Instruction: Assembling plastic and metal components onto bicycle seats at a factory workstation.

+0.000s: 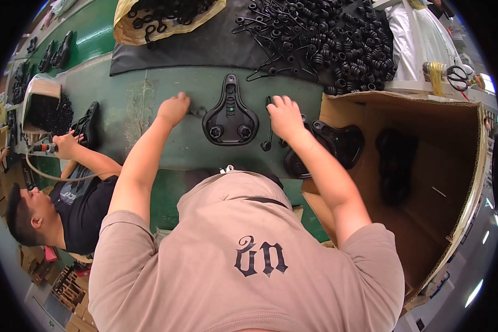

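Note:
A black bicycle saddle base (pixel 230 113) lies on the green table between my hands, its narrow end pointing away from me. It has a round fitting at each side of its wide end. My left hand (pixel 174 108) is to its left, fingers curled together; a blurred dark patch shows beside the fingertips, and what they hold, if anything, is hidden. To the right of the base, my right hand (pixel 285 117) is closed on a thin black metal rod (pixel 269 130) with a looped lower end. More black saddle bases (pixel 340 143) lie partly under my right forearm.
A heap of black springs and wire parts (pixel 321 41) covers a dark sheet at the back. A yellowish sack (pixel 169 22) of black parts stands back left. An open cardboard box (pixel 426 160) flanks me on the right. At left, a co-worker (pixel 66 205) holds a power tool (pixel 44 148).

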{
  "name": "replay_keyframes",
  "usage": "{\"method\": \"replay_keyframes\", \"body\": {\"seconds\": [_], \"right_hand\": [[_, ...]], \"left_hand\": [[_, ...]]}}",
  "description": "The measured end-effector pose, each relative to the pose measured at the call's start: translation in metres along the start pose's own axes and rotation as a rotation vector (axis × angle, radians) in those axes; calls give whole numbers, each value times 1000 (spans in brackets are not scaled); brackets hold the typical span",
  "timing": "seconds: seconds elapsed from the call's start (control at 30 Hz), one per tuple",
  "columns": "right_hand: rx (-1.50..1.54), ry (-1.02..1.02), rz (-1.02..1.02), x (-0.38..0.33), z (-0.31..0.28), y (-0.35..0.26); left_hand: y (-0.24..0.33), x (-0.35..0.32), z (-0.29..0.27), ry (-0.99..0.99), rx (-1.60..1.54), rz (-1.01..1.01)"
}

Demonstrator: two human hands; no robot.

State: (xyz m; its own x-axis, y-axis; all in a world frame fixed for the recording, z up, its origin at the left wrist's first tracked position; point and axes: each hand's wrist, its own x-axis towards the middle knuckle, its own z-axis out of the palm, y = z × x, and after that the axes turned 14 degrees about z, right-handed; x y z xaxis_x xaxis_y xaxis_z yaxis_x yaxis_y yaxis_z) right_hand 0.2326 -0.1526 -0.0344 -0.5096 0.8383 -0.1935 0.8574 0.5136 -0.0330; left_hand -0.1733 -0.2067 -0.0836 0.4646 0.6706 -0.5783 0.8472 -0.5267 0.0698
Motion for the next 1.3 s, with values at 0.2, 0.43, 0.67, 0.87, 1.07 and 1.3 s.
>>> {"method": "replay_keyframes", "body": {"seconds": [0.2,0.43,0.67,0.87,1.07,1.3], "right_hand": [[378,-232,653,-44,69,-19],[548,-131,614,-5,-26,-28],[821,-387,511,59,-73,-87],[666,-62,504,41,-2,-130],[536,97,421,23,9,-119],[579,395,341,24,47,-117]], "left_hand": [[66,-37,-7,789,-680,-244],[124,-42,-30,628,-734,30],[130,-42,-24,631,-736,125],[134,-35,-23,653,-955,-24],[137,-1,-38,1058,-921,-296],[152,57,-22,996,-668,-508]]}}
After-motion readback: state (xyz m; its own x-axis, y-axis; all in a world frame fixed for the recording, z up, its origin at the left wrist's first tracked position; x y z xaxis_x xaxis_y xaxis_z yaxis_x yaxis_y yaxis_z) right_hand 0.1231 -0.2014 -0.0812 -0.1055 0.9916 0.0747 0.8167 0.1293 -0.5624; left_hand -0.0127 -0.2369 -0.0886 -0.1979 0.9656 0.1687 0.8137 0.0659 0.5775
